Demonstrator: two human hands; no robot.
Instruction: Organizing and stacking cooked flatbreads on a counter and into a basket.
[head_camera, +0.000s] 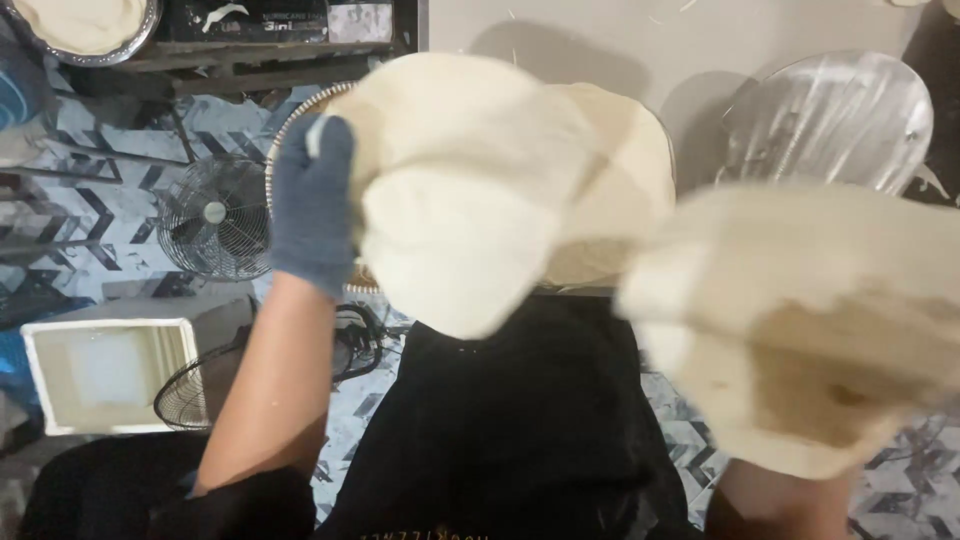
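My left hand (313, 205), in a grey glove, grips the edge of a large pale sheet of dough (450, 215) and holds it up in front of me. A second stretch of dough (800, 330), blurred by motion, hangs at the right and covers my right hand entirely; only the forearm (775, 505) shows below it. Behind the dough lies a round tray (300, 110) with more dough (620, 170) piled on it.
A shiny metal tray (830, 120) leans at the upper right. Below on the patterned floor stand a small fan (213, 215), a second fan (190, 390) and a white box (105, 370). A bowl of dough (80, 25) sits top left.
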